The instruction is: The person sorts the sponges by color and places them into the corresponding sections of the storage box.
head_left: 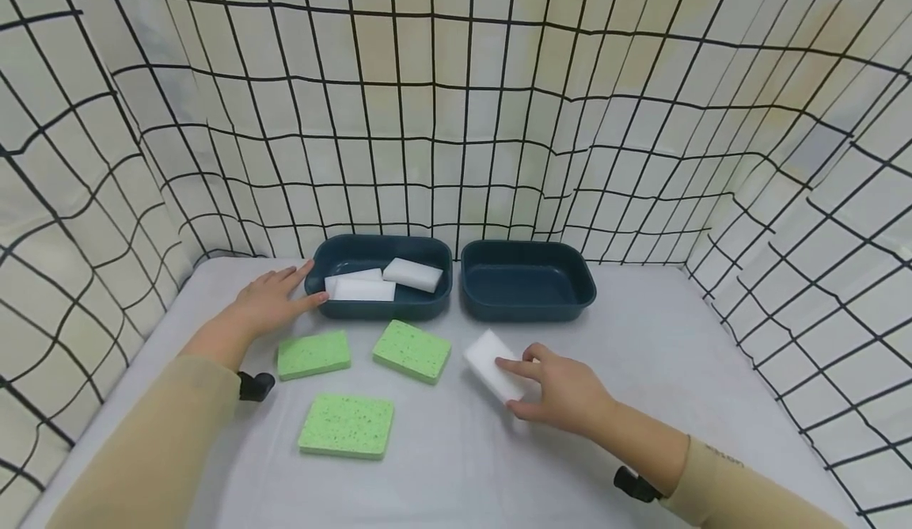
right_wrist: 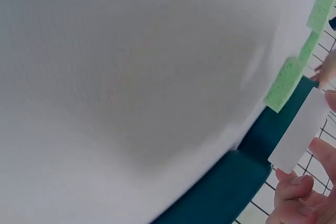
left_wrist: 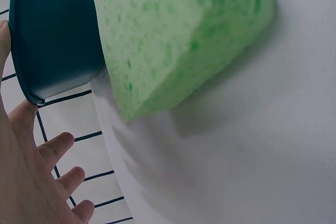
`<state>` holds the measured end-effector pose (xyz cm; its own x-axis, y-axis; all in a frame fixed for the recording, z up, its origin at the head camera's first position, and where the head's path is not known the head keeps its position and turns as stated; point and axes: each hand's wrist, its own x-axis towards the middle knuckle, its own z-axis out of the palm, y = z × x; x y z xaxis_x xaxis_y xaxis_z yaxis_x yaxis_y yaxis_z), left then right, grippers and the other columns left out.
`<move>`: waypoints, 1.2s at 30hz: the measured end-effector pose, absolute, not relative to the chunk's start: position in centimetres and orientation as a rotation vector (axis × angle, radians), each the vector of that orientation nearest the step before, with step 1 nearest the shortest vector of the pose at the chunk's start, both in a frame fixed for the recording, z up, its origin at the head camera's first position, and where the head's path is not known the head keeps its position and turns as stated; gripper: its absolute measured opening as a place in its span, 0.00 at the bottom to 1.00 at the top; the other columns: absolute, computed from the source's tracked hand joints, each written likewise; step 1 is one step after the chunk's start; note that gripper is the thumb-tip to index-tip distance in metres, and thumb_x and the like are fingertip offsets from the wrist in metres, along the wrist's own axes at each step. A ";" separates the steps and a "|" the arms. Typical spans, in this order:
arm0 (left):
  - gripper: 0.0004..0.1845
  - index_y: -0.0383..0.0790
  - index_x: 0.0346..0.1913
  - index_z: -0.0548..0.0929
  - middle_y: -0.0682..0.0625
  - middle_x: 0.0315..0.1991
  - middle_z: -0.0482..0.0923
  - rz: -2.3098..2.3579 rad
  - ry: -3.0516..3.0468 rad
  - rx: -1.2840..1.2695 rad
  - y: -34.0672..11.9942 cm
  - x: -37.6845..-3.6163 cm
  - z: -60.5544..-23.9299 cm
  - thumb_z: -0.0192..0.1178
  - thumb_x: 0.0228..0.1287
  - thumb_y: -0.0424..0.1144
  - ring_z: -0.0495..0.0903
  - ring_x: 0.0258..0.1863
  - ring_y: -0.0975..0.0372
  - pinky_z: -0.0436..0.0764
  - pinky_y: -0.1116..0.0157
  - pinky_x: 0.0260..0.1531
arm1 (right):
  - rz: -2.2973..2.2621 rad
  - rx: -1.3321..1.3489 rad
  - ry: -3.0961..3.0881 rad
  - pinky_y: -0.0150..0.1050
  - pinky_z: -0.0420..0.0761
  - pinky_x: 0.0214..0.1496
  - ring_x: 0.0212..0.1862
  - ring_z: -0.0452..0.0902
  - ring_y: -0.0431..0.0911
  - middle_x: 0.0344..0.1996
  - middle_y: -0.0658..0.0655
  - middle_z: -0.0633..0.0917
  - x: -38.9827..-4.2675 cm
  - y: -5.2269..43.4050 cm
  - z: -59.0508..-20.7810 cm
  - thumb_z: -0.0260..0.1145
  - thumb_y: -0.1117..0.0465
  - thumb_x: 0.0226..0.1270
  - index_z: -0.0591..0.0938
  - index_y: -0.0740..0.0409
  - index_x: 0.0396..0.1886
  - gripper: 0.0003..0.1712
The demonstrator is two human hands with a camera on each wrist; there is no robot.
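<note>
My right hand (head_left: 570,394) pinches a white sponge block (head_left: 493,364) in front of the right bin; the right wrist view shows the fingers at the edges of this white block (right_wrist: 298,132). My left hand (head_left: 274,301) touches the left end of the left dark teal bin (head_left: 385,309), its fingers spread and fairly straight. In the left wrist view that hand (left_wrist: 37,166) has fingertips at the rim of the bin (left_wrist: 58,40). Inside the left bin lie several white sponge blocks (head_left: 363,290).
Three green speckled sponges lie on the white tabletop: a left one (head_left: 313,355), a middle one (head_left: 412,351) and a near one (head_left: 346,426). An empty dark teal bin (head_left: 527,307) stands right of the filled one. Black wire mesh (head_left: 433,85) encloses the back and sides.
</note>
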<state>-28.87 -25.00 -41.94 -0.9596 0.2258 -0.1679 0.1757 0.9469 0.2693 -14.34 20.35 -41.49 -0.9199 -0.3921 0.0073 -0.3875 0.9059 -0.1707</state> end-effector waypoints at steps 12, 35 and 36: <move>0.52 0.43 0.80 0.41 0.26 0.75 0.44 0.402 2.897 0.285 -25.2 -28.6 -41.8 0.39 0.67 0.75 0.42 0.71 0.27 0.46 0.29 0.65 | -0.342 -0.668 3.108 0.32 0.75 0.30 0.32 0.74 0.40 0.53 0.47 0.79 -17.5 19.1 -38.9 0.74 0.41 0.57 0.80 0.33 0.64 0.32; 0.53 0.45 0.80 0.40 0.27 0.75 0.44 0.387 2.897 0.284 -25.0 -28.8 -41.8 0.37 0.66 0.77 0.42 0.72 0.28 0.46 0.29 0.65 | -0.044 -1.013 2.907 0.39 0.79 0.53 0.55 0.76 0.42 0.65 0.47 0.74 -29.1 11.0 -35.3 0.67 0.45 0.68 0.76 0.32 0.67 0.28; 0.53 0.45 0.80 0.40 0.27 0.75 0.44 0.388 2.895 0.282 -25.0 -28.8 -41.8 0.37 0.65 0.77 0.42 0.72 0.28 0.46 0.29 0.65 | -0.032 -1.004 2.896 0.40 0.79 0.55 0.57 0.76 0.42 0.66 0.47 0.73 -29.5 10.6 -35.3 0.67 0.45 0.68 0.76 0.31 0.67 0.28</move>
<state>-28.77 -25.02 -41.76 -0.9605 0.2145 -0.1774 0.1602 0.9471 0.2781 -29.50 10.56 -35.32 -0.7828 -0.6188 -0.0656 -0.6173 0.7855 -0.0447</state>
